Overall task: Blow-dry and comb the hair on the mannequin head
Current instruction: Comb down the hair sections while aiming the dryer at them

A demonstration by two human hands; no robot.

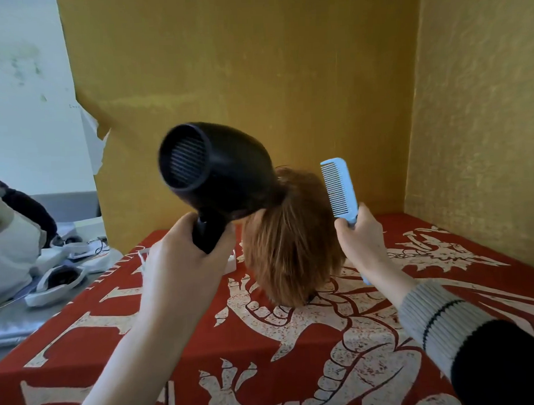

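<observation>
A mannequin head with reddish-brown hair stands on the red patterned cloth, its back toward me. My left hand grips the handle of a black hair dryer, whose rear grille faces me while its nozzle end sits against the top left of the hair. My right hand holds a light blue comb upright just right of the hair, teeth turned toward the head and not touching it.
Yellow walls close in the back and the right side. A white object lies on the cloth behind the dryer handle. At the left, beyond the cloth's edge, are white bags, clutter and part of another person.
</observation>
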